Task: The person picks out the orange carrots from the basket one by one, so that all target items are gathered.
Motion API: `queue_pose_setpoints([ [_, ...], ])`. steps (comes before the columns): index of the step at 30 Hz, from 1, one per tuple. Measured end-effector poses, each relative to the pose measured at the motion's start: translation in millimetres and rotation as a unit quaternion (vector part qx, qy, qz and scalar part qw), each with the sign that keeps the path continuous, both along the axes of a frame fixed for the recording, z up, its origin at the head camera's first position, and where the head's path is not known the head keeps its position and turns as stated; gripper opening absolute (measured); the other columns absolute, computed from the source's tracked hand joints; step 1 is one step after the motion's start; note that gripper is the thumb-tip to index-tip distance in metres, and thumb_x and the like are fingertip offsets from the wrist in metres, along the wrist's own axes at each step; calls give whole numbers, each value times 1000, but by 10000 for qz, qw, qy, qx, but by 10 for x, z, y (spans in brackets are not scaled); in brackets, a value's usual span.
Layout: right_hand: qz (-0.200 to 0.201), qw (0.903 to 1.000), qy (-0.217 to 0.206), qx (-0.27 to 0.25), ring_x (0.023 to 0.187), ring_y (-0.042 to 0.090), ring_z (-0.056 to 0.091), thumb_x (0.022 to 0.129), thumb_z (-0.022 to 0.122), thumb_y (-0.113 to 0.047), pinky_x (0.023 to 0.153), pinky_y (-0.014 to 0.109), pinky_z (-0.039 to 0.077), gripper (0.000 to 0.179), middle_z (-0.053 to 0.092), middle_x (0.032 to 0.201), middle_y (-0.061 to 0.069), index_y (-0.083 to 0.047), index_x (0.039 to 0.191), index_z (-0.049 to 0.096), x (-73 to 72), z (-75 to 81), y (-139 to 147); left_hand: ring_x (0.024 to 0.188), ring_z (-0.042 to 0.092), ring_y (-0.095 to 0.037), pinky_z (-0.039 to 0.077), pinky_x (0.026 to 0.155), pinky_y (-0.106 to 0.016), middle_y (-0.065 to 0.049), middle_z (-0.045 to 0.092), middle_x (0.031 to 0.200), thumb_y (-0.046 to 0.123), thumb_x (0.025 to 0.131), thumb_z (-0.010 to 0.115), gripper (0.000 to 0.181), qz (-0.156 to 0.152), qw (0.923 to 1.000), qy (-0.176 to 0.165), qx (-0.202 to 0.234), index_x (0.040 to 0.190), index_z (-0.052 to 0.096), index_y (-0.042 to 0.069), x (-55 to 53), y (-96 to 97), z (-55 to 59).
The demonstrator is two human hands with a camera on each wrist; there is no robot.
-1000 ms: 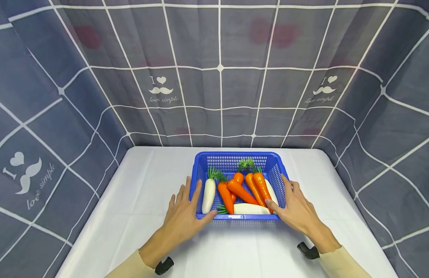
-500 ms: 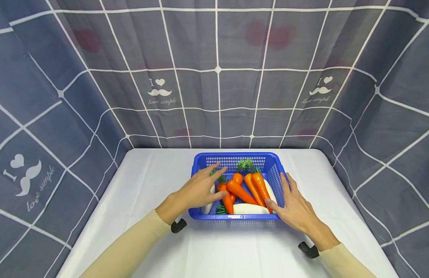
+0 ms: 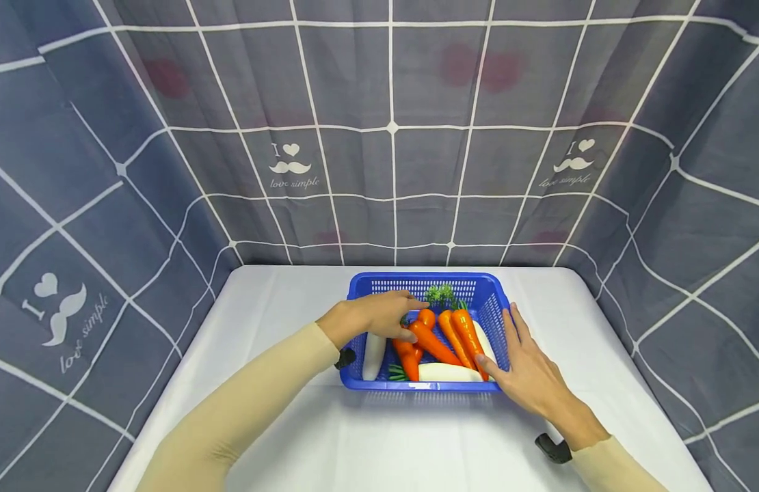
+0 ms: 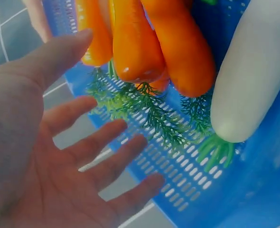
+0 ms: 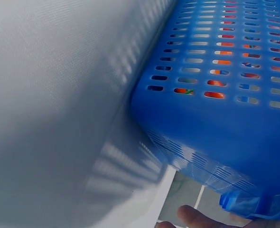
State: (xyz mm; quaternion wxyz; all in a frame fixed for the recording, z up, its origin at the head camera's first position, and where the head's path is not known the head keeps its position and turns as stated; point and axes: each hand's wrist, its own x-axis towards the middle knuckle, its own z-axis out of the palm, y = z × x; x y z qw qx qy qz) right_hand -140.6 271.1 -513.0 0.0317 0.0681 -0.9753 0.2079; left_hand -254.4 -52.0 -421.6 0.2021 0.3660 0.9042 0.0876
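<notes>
A blue plastic basket (image 3: 429, 277) stands on the white table and holds several orange carrots (image 3: 437, 338) and white radishes (image 3: 373, 355). My left hand (image 3: 379, 316) reaches over the basket's left rim and hovers above the carrots' green tops. In the left wrist view that hand (image 4: 59, 161) is spread and holds nothing, close to the carrots (image 4: 135, 42) and a radish (image 4: 254, 80). My right hand (image 3: 527, 369) lies with straight fingers along the basket's right wall, thumb at the near right corner. The right wrist view shows that wall (image 5: 216, 109) from outside and one fingertip (image 5: 192, 216).
The white table (image 3: 281, 424) is enclosed on three sides by a grey checked curtain (image 3: 392, 171). The basket sits in the middle toward the back. Bare tabletop lies to its left, right and front.
My left hand has left the basket's left outer side, lifted over the rim and moved in above the carrots. The right hand has stayed against the right wall.
</notes>
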Motion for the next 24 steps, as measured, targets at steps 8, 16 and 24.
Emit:
queue_pose_setpoints([
  [8,56,9999,84,65,143,68,64,111,61,-72,87,72,69,116,7,196,24,-1,186,10,-29,2,25,149,67,-28,53,134,-48,-9,73,161,34,110,84,59,-242,9990,-75,-358,165,68,20,-129,211,-67],
  [16,39,9999,76,61,128,66,73,111,63,-71,83,71,69,115,7,196,24,0,186,10,-5,-17,2,121,72,-21,62,120,-37,-5,81,136,30,108,87,45,-408,9972,176,-599,151,78,17,-135,302,-116],
  [24,45,9999,85,58,115,61,78,111,62,-70,78,66,69,115,7,196,24,0,186,11,22,-34,-4,111,71,-17,64,111,-34,-2,82,126,33,106,89,45,-366,9989,225,-184,146,80,15,-59,211,-15],
])
